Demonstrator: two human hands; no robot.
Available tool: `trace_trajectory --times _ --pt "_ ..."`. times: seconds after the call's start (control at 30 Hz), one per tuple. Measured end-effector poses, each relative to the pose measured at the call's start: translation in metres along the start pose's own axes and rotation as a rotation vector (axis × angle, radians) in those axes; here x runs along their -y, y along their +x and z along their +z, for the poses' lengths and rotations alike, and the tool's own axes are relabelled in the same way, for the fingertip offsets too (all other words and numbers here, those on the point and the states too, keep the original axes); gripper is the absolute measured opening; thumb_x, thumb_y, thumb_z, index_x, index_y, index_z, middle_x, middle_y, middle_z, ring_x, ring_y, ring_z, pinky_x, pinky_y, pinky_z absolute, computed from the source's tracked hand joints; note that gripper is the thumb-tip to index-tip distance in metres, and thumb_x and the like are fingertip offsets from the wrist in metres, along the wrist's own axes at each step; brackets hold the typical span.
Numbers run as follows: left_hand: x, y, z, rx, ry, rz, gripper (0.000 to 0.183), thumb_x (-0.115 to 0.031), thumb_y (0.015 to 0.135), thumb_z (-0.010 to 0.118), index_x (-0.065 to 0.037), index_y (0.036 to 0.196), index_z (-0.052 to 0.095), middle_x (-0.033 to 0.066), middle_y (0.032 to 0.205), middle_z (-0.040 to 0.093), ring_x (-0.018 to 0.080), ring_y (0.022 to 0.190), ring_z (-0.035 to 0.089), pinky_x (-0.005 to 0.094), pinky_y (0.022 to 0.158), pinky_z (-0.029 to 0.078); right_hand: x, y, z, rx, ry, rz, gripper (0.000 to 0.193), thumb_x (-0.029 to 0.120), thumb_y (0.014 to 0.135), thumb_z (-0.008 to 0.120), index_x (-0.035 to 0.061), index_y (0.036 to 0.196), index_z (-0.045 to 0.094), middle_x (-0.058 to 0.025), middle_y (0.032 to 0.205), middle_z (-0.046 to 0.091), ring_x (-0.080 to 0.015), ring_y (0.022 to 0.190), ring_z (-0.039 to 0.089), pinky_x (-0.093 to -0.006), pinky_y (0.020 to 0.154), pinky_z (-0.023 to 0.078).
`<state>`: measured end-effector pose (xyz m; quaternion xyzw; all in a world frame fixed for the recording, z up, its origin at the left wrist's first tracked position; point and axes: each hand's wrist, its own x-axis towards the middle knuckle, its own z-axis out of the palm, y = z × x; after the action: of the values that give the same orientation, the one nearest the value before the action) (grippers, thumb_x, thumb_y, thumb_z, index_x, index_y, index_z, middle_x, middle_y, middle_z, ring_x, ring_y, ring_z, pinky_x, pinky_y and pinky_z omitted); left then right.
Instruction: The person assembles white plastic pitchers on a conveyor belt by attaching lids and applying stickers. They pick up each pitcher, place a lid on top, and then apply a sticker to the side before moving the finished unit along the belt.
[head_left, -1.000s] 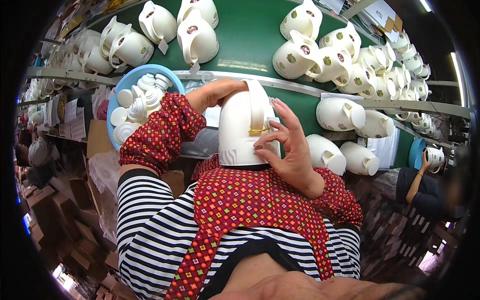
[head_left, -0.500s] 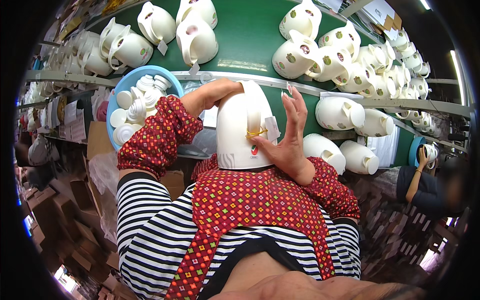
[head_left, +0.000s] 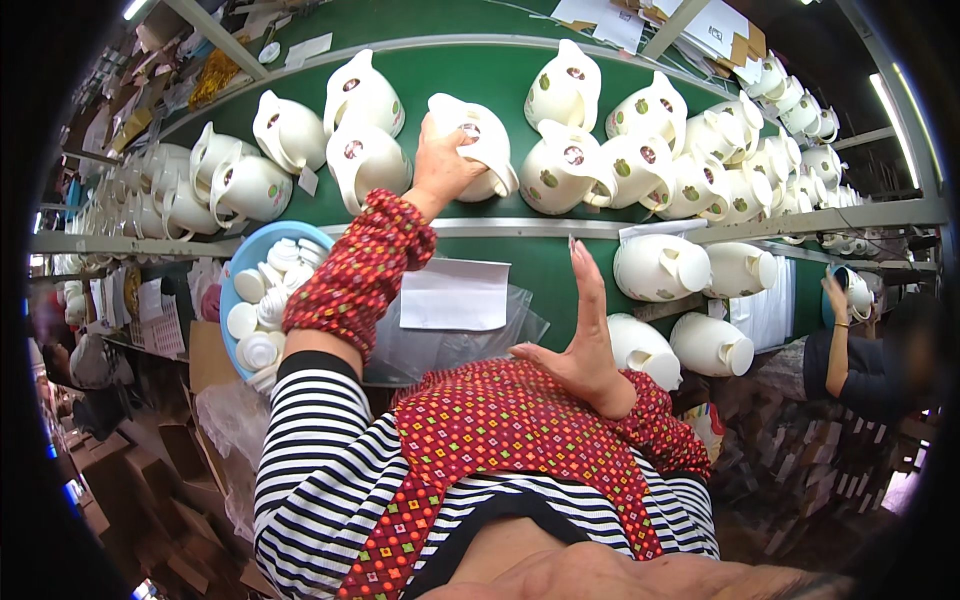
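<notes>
My left hand (head_left: 440, 165) is stretched forward and closed around the upper part of a white thermos jug (head_left: 478, 118). That jug is among other jugs on the green bench, its handle side turned to the right. Beside it on the left is another white jug (head_left: 368, 165), and a fruit-patterned jug (head_left: 560, 172) is on its right. Over the near edge of the bench, my right hand (head_left: 585, 345) is empty, with fingers stretched up and thumb spread out. Under my left forearm's side, a white paper sheet (head_left: 455, 290) lies on clear plastic film (head_left: 525, 325).
A blue basin (head_left: 232, 345) full of white lids stands at the left. A metal rail (head_left: 520, 228) runs across the green bench (head_left: 500, 65). Several jugs lie on their sides at the right, including one jug (head_left: 655, 268). Another person (head_left: 850, 340) works at far right.
The jug that was in front of my chest has gone from there, and my left hand has moved forward to a jug on the bench. My right hand has stayed raised and open.
</notes>
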<state>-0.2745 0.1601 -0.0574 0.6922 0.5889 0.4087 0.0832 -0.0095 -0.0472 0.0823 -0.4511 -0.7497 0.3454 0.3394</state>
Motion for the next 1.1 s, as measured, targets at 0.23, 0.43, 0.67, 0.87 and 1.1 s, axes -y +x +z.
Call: trace_trajectory --times 0.23,0.43,0.67,0.87,1.1 --pt "0.012 0.064 0.066 0.138 0.2 -0.081 0.051 -0.017 0.074 0.085 -0.012 0.123 0.074 0.0313 0.148 0.044 0.0512 0.133 0.051 0.0482 0.114 0.048 -0.016 0.022 -0.013 -0.072 0.453 0.182 0.108 0.022 0.086 0.085 0.0049 0.168 0.016 -0.0195 0.157 0.05 -0.0341 0.151 0.039 -0.0475 0.126 0.024" --pt "0.035 0.066 0.029 0.383 0.085 -0.169 0.07 -0.006 0.087 0.073 -0.018 0.152 0.05 0.0369 0.16 0.034 0.0517 0.146 0.041 0.0534 0.12 0.041 -0.017 0.049 -0.023 -0.136 0.908 0.357 0.094 -0.001 0.097 0.068 0.0065 0.169 0.009 -0.0211 0.148 0.058 -0.0271 0.143 0.051 -0.0407 0.123 0.029" --pt "0.105 0.024 -0.165 0.433 0.565 -0.022 0.083 0.02 0.071 0.061 -0.017 0.145 0.059 0.0319 0.165 0.028 0.0504 0.151 0.034 0.0512 0.124 0.036 -0.029 0.047 -0.014 -0.178 0.888 0.365 0.093 -0.01 0.09 0.071 0.0019 0.166 0.019 -0.0138 0.117 0.073 -0.0265 0.13 0.06 -0.0437 0.117 0.041" --pt "0.136 -0.018 -0.184 0.631 0.423 0.019 0.081 -0.006 0.065 0.093 -0.016 0.138 0.06 0.0293 0.162 0.031 0.0478 0.148 0.041 0.0475 0.12 0.041 -0.004 0.048 -0.001 -0.103 0.852 0.387 0.091 -0.007 0.09 0.075 -0.0007 0.164 0.023 -0.0098 0.103 0.076 -0.0233 0.124 0.06 -0.0397 0.114 0.043" --pt "0.154 -0.023 -0.117 0.195 0.05 -0.184 0.038 -0.034 0.074 0.091 -0.007 0.098 0.078 0.0206 0.116 0.07 0.038 0.11 0.069 0.0425 0.099 0.056 0.027 0.034 -0.004 -0.036 0.645 0.305 0.087 -0.004 0.09 0.077 -0.0026 0.162 0.029 -0.0058 0.095 0.078 -0.0205 0.123 0.059 -0.0368 0.112 0.041"
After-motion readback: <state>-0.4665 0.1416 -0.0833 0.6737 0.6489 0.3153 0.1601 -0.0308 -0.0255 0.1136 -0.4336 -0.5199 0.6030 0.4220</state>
